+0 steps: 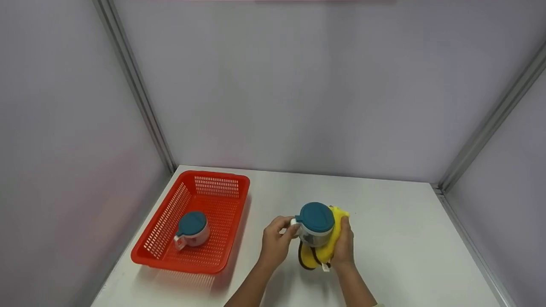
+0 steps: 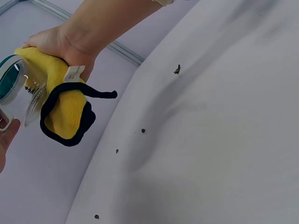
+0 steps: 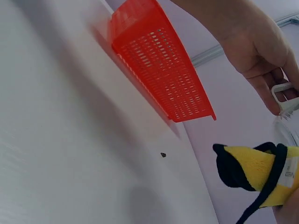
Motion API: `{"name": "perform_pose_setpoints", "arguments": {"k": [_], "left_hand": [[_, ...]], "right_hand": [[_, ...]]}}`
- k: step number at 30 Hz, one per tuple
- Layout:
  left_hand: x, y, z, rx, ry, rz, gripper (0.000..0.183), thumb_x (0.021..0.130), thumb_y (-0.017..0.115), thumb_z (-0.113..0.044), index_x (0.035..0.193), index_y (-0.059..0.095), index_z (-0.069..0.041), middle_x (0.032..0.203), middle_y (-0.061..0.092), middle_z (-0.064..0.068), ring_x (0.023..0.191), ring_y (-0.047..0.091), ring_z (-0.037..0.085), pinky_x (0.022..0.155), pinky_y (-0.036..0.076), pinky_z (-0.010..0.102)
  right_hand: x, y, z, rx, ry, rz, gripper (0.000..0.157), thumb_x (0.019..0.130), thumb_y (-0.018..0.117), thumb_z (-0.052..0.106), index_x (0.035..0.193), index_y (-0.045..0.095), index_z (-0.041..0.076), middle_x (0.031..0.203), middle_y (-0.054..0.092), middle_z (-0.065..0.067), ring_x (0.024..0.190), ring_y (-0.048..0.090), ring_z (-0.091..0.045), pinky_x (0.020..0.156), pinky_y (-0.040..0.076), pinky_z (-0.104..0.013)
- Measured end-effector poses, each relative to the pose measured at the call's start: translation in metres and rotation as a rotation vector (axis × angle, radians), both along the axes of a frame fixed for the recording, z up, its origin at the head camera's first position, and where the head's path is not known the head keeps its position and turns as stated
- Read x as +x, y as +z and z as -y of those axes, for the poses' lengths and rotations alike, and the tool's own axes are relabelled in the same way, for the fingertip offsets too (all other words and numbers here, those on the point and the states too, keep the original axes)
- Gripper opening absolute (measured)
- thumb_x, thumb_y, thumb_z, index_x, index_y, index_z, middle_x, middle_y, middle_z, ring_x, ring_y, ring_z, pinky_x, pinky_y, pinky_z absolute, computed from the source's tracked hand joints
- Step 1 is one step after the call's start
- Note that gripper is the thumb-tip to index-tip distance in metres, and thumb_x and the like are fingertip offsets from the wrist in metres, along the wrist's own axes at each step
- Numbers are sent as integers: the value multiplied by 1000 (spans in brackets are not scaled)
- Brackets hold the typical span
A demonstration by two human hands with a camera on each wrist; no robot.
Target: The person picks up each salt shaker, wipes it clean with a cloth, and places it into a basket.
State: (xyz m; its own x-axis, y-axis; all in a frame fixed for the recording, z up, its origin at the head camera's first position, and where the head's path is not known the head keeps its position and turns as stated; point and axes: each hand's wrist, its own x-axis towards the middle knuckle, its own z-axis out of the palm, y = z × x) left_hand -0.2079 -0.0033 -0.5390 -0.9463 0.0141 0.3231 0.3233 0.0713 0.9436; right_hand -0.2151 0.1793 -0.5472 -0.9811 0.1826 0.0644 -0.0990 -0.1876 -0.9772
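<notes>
In the head view, my left hand (image 1: 275,244) pinches the white handle of a clear jar (image 1: 315,239) with a teal lid. The jar is upright, held above the white table. Against its right side my right hand (image 1: 344,246) presses a yellow cloth (image 1: 325,252) with black edging, fingers wrapped around the cloth. The left wrist view shows the cloth (image 2: 65,114) hanging below the right hand with a white tag and a dark strip. From the right wrist, the left hand's (image 3: 259,49) grip on the handle (image 3: 279,89) is seen; most of the jar lies outside that view.
To the left a red plastic basket (image 1: 232,238) with slotted walls stands on the white table (image 1: 401,238). Inside it sits a similar teal-lidded jar (image 1: 194,228), its handle toward the front left. Several small dark specks (image 2: 143,130) dot the tabletop. Pale panels with metal posts enclose the table.
</notes>
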Motion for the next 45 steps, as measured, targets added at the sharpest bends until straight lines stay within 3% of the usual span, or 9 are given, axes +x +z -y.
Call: {"name": "perform_pose_setpoints", "arguments": {"k": [9, 17, 25, 33, 45], "left_hand": [[-3, 4, 8, 32, -130, 28, 17, 93, 67, -22, 109, 71, -16, 100, 66, 3, 96, 65, 19, 79, 60, 30], [-5, -1, 9, 27, -208, 22, 18, 93, 68, -24, 108, 70, -14, 101, 67, 5, 96, 66, 20, 76, 61, 33], [-3, -6, 7, 36, -171, 30, 18, 91, 70, -22, 109, 70, -17, 100, 67, 4, 95, 66, 21, 74, 61, 33], [-4, -5, 6, 30, -128, 57, 20, 89, 72, -27, 108, 72, -18, 98, 67, 3, 95, 64, 21, 74, 61, 31], [-8, -4, 12, 39, -201, 33, 17, 91, 71, -22, 106, 74, -13, 93, 66, 8, 91, 65, 21, 74, 61, 35]], "right_hand": [[-8, 5, -14, 32, 126, 46, 64, 100, 23, 65, 112, 56, 12, 96, 58, -3, 92, 55, -21, 85, 46, -35], [-12, 4, -19, 64, 141, 146, 63, 98, 24, 69, 121, 51, 16, 111, 50, -4, 107, 47, -23, 93, 37, -37], [-15, 7, -18, 96, 148, 203, 69, 94, 26, 74, 121, 52, 16, 112, 48, -6, 108, 46, -25, 91, 35, -39], [-20, 4, -14, 83, 147, 142, 68, 96, 29, 71, 113, 58, 12, 101, 56, -8, 100, 53, -26, 87, 43, -39], [-29, 5, -18, 175, 198, 186, 72, 93, 31, 75, 113, 58, 11, 106, 55, -11, 100, 52, -28, 87, 41, -39]]}}
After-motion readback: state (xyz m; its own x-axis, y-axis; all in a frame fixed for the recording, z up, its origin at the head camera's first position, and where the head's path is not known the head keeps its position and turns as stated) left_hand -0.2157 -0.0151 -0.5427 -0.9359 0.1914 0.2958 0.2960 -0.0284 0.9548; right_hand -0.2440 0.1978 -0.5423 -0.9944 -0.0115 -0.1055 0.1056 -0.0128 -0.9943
